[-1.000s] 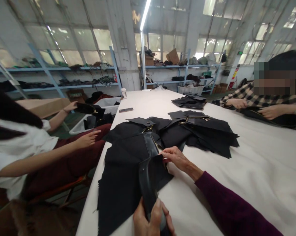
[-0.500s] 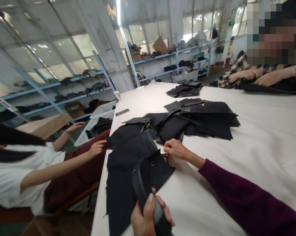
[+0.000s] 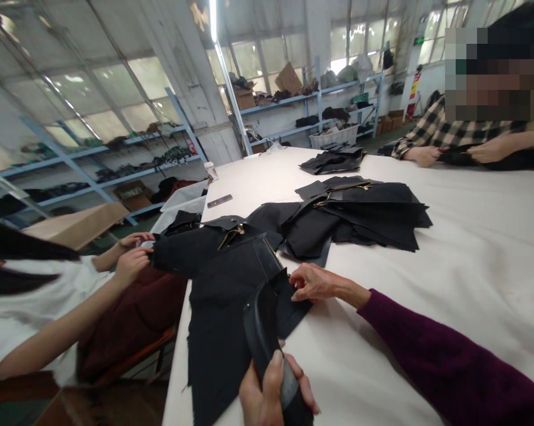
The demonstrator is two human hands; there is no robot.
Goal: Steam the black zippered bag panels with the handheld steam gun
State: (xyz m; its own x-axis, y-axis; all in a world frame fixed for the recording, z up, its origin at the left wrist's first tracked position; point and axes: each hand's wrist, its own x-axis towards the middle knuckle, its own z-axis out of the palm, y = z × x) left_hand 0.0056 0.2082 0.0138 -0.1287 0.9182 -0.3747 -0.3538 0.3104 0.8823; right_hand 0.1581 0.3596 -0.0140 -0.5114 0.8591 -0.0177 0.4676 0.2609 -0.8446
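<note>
My left hand [image 3: 271, 395] is closed around the lower end of a black leather strap piece [image 3: 263, 328] that rises from the table's near edge. My right hand [image 3: 314, 283], in a purple sleeve, pinches the edge of the black fabric piece [image 3: 225, 307] where the strap meets it. The fabric lies flat on the white table [image 3: 427, 296], draped over its left edge. Behind it lies a spread pile of black pieces with gold hardware [image 3: 360, 216].
A person in a white top at the left pulls a black piece [image 3: 182, 248] off the table's edge with both hands [image 3: 131, 254]. Another person in a plaid shirt [image 3: 453, 133] handles black material at the far right. A phone [image 3: 219, 201] and a second black pile [image 3: 333, 161] lie farther back.
The person at the left has drawn a black piece leftward off the table's edge. My right hand has shifted slightly lower along the fabric edge. My left hand keeps its grip.
</note>
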